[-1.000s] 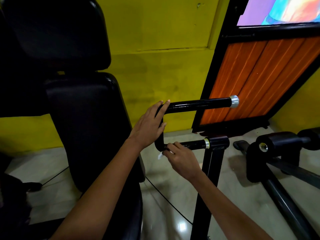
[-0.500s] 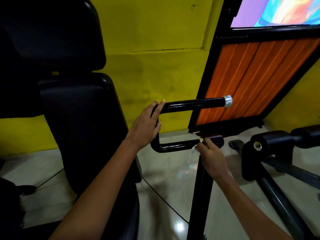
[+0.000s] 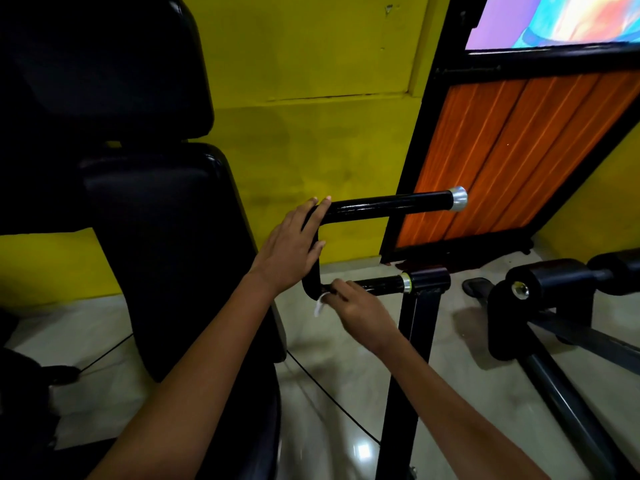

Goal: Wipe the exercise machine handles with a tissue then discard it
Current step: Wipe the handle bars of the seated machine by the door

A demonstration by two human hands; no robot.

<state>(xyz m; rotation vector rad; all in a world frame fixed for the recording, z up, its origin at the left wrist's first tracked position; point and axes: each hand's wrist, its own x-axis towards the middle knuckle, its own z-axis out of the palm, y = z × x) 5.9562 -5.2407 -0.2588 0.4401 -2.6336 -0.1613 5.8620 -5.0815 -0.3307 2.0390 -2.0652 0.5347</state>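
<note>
Our right hand point(image 3: 360, 311) curls its fingers over the lower bar of the handle point(image 3: 384, 206), at the end near the bend, pinching a tissue point(image 3: 319, 305) against the metal; only a small white crumpled corner of the tissue shows, hanging below the fingers at the bar's curve. Our left hand point(image 3: 294, 245) lies with straight fingers flat against the upright bend of the handle, fingertips reaching the start of the upper bar, clenched on nothing. The handle is a glossy black U-shaped tube lying on its side: the upper bar runs right and ends in a silver cap, the lower bar ends in a silver ring where it meets a black collar on top of a black post point(image 3: 405, 382). Left of us stands the machine's black padded seat back point(image 3: 166, 244) with a headrest pad above it. Behind the handle is a yellow wall point(image 3: 311, 98), and to its right an orange slatted panel point(image 3: 512, 154) in a black frame. The floor point(image 3: 346, 375) is pale and shiny, with a thin black cable across it. At far right sits another black padded roller point(image 3: 550, 282) on a frame.
</note>
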